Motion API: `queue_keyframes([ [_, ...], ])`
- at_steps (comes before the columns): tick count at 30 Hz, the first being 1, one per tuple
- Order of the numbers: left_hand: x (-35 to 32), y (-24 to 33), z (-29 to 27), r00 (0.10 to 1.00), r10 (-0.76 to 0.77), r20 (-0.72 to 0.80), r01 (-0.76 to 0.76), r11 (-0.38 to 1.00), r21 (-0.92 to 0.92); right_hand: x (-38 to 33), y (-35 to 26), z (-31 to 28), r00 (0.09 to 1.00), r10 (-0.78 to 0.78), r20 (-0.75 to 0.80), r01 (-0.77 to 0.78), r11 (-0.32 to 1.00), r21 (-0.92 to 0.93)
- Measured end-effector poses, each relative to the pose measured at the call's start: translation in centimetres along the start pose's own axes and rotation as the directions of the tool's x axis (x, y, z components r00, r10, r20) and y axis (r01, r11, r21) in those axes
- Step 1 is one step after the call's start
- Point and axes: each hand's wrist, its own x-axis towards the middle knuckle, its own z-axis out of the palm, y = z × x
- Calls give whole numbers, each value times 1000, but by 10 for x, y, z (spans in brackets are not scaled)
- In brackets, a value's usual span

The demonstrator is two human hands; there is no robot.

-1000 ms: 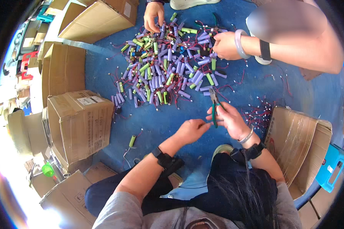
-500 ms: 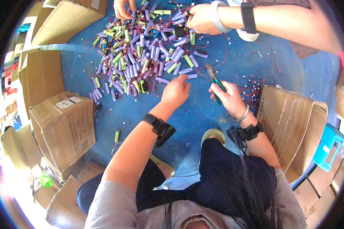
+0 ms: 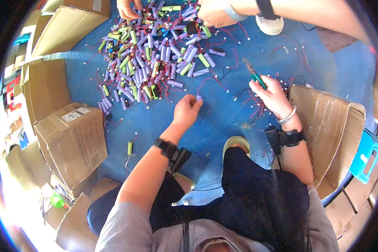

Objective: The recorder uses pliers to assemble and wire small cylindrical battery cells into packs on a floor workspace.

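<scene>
On the blue floor mat, just before the pile's near edge, the left hand pinches a small purple cell, seemingly light, rigid and smooth, best gripped around its middle, while the right hand clamps green-handled cutters.

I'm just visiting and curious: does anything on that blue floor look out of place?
One green cell lies alone beside the cardboard box, apart from the big pile of purple and green cells. The left hand pinches a purple cell; the right hand holds green-handled cutters.
</scene>
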Motion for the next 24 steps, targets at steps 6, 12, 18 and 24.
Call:
queue_keyframes([
  [6, -34, 8, -22, 994, -102, 28, 95, 752, -652, -8, -16, 37, 963, -160, 218, 169, 985, -22],
  [12, -46, 10, -23, 988, 19, -155, -105, 818, -565, -15, -19, 75, 905, -167, 390, 239, 960, -144],
  [18, -51, 14, -25, 971, 87, -221, -160, 927, -340, -18, -15, 82, 886, -264, 380, 316, 945, -81],
  [24, -48, 20, -29, 963, 147, -226, -205, 943, -261, -17, -13, 79, 904, -216, 368, 277, 953, -120],
])
